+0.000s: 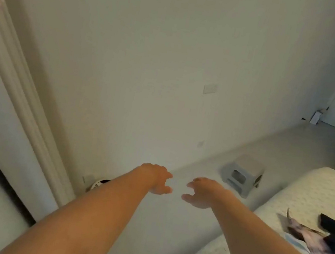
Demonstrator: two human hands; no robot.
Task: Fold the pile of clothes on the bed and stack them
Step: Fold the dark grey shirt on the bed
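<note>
On the bed [315, 191] at right, clothes [324, 244] lie unfolded, no stack visible; left hand [156, 179] and right hand [202, 193] hover empty, fingers loosely curled, folding apparently not begun.

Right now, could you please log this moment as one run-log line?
left hand: open, empty | right hand: open, empty | dark and pale patterned clothes: unfolded on cream bed

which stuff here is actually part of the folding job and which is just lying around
Part of the job:
- pile of clothes, unfolded, at the right edge
- bed they lie on
- left hand and right hand, both empty, held out over the floor

Just lying about:
- grey stool on the floor
- round object by the wall, partly hidden
- curtain
</note>
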